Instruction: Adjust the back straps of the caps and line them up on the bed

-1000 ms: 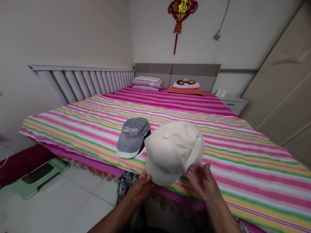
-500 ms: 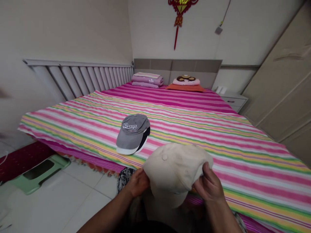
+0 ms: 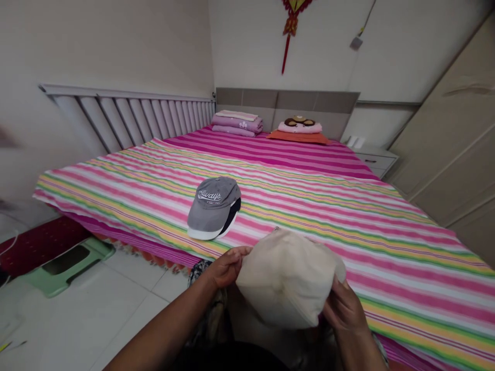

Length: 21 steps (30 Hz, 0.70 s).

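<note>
A cream baseball cap is held between both hands above the near edge of the bed, its crown facing up toward me. My left hand pinches its left rim with thumb and fingers. On the right side, my right hand grips the rim, some fingers hidden behind the fabric. The cap's brim is out of sight. Further left on the bed lies a grey cap with white lettering, stacked over a dark cap and a white brim that shows below.
The bed carries a striped sheet. Folded purple bedding and an orange pillow lie by the headboard. A green plastic stool stands on the tiled floor at left. A white nightstand stands at far right.
The cream cap has been turned so that its brim no longer shows and its crown tips toward me. Both hands have shifted slightly right, and my left hand is a little higher.
</note>
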Available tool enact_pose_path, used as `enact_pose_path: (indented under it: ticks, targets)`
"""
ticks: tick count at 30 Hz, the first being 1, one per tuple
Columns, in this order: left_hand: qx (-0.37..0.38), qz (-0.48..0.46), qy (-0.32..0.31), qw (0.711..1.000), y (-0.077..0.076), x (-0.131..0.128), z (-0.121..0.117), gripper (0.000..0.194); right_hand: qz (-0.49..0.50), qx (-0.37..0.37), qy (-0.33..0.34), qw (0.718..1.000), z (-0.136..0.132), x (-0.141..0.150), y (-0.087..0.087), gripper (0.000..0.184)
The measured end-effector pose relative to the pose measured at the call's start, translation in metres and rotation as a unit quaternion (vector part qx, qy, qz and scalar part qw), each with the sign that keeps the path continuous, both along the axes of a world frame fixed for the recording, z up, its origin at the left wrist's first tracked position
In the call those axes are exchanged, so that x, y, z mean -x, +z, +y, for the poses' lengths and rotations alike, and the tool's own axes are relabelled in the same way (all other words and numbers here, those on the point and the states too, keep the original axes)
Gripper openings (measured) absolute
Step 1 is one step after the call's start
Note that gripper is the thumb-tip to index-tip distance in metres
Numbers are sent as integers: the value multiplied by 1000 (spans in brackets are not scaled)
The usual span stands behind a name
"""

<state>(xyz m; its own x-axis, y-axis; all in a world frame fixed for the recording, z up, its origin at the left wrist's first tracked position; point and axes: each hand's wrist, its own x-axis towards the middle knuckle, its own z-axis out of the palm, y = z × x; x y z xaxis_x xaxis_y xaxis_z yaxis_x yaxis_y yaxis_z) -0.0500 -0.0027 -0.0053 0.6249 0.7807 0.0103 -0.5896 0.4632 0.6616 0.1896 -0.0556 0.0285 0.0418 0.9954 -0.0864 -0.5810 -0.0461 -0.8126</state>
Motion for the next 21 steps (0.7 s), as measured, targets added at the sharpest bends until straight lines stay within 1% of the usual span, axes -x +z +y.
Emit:
enact_pose_path:
  ticks: [2, 5, 7, 13, 18, 21]
  targets:
    - [-9, 0, -8, 1000, 5, -4, -2, 47, -3, 6, 4, 1000, -3, -1, -1, 64]
    - [-26, -1, -3, 1000, 10, -8, -4, 57, -3, 11, 16, 1000, -7, -2, -4, 63]
    - [-29, -9, 7, 1000, 12, -8, -4, 57, -4, 14, 21, 1000, -9, -5, -6, 62]
    - [-14, -11, 27, 999, 19, -4, -2, 42, -6, 22, 30, 999, -14, -12, -14, 59]
    - [-9, 7, 68, 998, 22, -5, -1, 27, -30, 27, 58, 998, -18, -17, -20, 53]
    - [1, 15, 80, 997, 23, -4, 0, 21, -40, 20, 78, 996, -20, -18, -23, 48]
